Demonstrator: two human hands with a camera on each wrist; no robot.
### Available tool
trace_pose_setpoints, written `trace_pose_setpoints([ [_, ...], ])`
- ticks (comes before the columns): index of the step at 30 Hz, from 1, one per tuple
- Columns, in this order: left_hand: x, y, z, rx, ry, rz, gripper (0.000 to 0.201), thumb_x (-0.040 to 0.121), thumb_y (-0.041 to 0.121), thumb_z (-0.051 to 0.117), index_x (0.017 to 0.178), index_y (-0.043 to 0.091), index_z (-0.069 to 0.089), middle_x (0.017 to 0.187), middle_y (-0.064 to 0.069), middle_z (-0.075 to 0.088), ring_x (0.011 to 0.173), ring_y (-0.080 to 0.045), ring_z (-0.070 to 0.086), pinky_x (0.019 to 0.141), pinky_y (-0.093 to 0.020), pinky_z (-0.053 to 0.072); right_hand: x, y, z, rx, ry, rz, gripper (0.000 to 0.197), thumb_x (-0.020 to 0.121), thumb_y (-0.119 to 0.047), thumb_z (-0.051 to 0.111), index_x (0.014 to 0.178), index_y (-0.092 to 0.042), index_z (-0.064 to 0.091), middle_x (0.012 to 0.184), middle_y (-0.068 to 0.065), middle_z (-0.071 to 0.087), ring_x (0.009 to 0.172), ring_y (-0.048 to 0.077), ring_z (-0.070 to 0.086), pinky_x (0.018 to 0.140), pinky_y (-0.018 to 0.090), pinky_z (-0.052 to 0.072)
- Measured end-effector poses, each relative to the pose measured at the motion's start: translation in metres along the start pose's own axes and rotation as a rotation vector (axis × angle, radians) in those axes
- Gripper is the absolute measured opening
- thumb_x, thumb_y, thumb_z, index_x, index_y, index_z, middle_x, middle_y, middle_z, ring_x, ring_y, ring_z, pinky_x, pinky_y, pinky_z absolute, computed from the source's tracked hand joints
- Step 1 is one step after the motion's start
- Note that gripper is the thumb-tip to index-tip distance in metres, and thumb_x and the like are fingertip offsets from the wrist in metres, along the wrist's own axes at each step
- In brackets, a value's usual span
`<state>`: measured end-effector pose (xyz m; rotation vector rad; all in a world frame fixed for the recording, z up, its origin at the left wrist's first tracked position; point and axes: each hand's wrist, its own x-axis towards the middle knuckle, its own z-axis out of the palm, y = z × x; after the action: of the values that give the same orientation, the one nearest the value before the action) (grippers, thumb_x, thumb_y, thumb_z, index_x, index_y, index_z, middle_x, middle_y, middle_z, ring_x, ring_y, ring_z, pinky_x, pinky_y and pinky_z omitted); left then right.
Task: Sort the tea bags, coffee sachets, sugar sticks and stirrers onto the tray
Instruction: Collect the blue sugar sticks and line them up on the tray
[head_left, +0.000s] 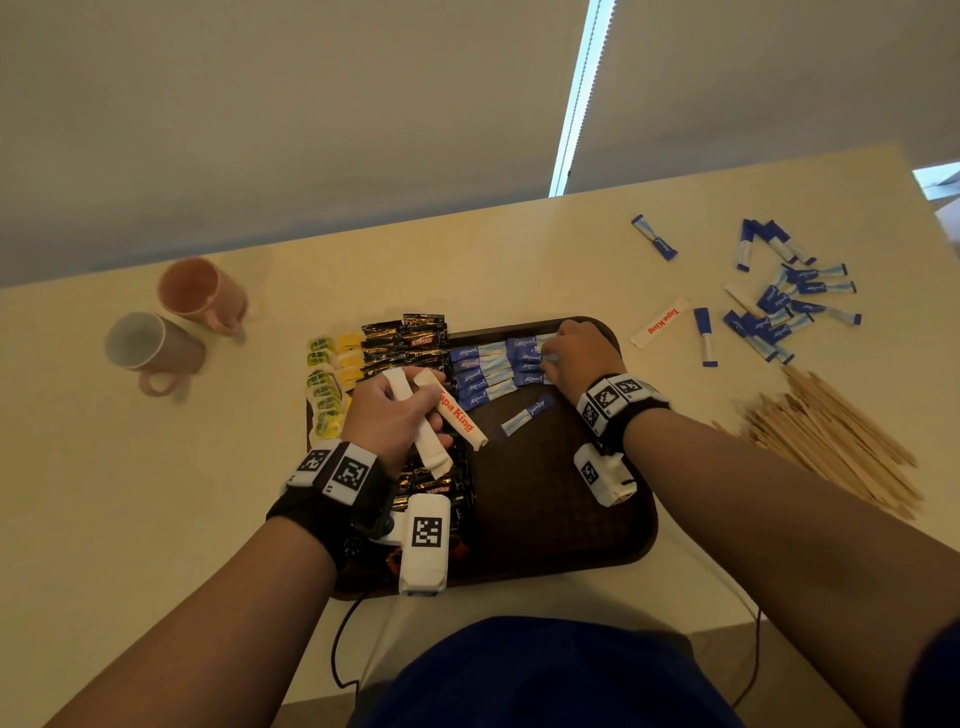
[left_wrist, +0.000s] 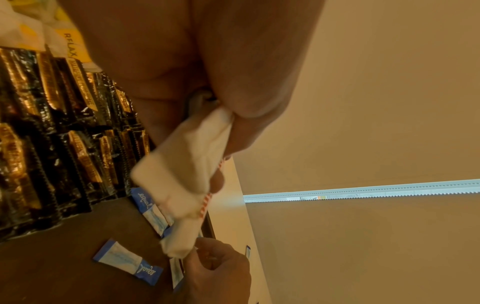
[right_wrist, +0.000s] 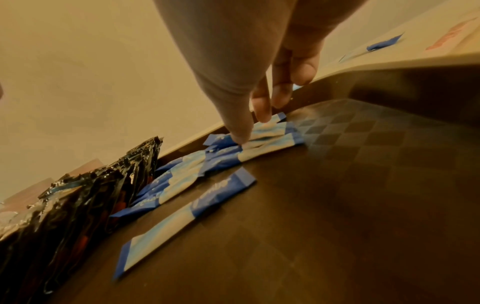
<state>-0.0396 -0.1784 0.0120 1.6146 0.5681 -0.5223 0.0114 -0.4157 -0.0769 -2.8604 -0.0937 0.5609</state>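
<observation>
A dark brown tray (head_left: 571, 519) holds yellow tea bags (head_left: 332, 379), black coffee sachets (head_left: 405, 343) and rows of blue sugar sticks (head_left: 498, 371). My left hand (head_left: 395, 410) grips white paper sticks (head_left: 457, 415) printed in orange, over the coffee sachets; they show as a white bundle (left_wrist: 182, 174) in the left wrist view. My right hand (head_left: 576, 353) is at the tray's far right corner, its straight fingertips (right_wrist: 241, 137) pressing on the blue sugar sticks (right_wrist: 259, 135). One blue stick (head_left: 527, 414) lies loose mid-tray.
Two mugs (head_left: 171, 322) stand on the table at the left. Right of the tray lie scattered blue sugar sticks (head_left: 779, 306), one white orange-printed stick (head_left: 660, 321) and a pile of wooden stirrers (head_left: 831, 436). A cable (head_left: 343, 649) hangs at the near edge.
</observation>
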Motion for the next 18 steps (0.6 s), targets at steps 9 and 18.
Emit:
trace_pose_setpoints([
  [9,0.002,0.000,-0.003,-0.030,0.014,0.010,0.012,0.096,0.004,0.060,0.099,0.007,0.071,0.069,-0.012,0.063,0.055,-0.014,0.059,0.057,-0.033,0.055,0.003,-0.003,-0.006,-0.076,-0.080,-0.064,0.028,0.098,-0.029,0.053,0.118,-0.015,0.067,0.117,0.008,0.057,0.113,0.027,0.051,0.096,0.039,0.047],
  [18,0.000,0.001,0.002,-0.024,0.000,0.016,0.013,0.096,0.003,0.059,0.096,0.010,0.070,0.071,-0.012,0.064,0.054,-0.014,0.059,0.053,-0.031,0.054,-0.026,0.002,0.003,0.011,-0.093,-0.215,0.030,0.092,-0.033,0.063,0.118,-0.021,0.068,0.114,0.002,0.057,0.113,0.021,0.048,0.097,0.037,0.045],
])
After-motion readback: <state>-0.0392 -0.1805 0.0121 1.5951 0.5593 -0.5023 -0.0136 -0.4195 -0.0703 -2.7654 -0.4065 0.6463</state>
